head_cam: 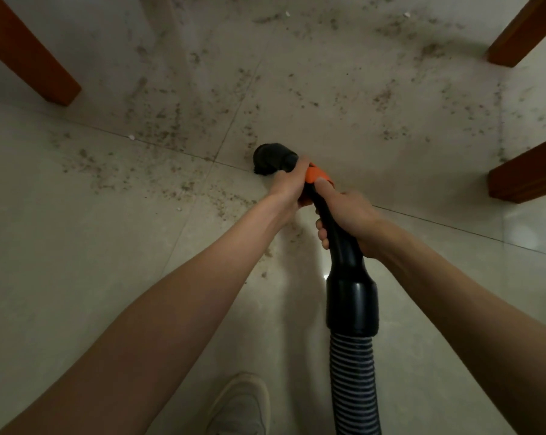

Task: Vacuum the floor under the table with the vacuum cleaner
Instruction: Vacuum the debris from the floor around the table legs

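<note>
A black vacuum cleaner wand point(344, 246) with an orange collar point(316, 175) runs from a ribbed hose point(355, 381) at the bottom up to a black nozzle point(270, 159) that touches the pale tiled floor point(92, 246). My left hand point(289, 183) grips the wand right behind the nozzle, at the orange collar. My right hand point(348, 219) grips the black handle just below it. Brown crumbs and dust point(177, 120) are scattered over the tiles to the left of the nozzle and beyond it.
Three brown wooden legs stand around the dirty patch: one at the upper left point(30, 54), one at the upper right point(520, 36), one at the right point(526, 174). My light shoe point(240, 403) is at the bottom, left of the hose.
</note>
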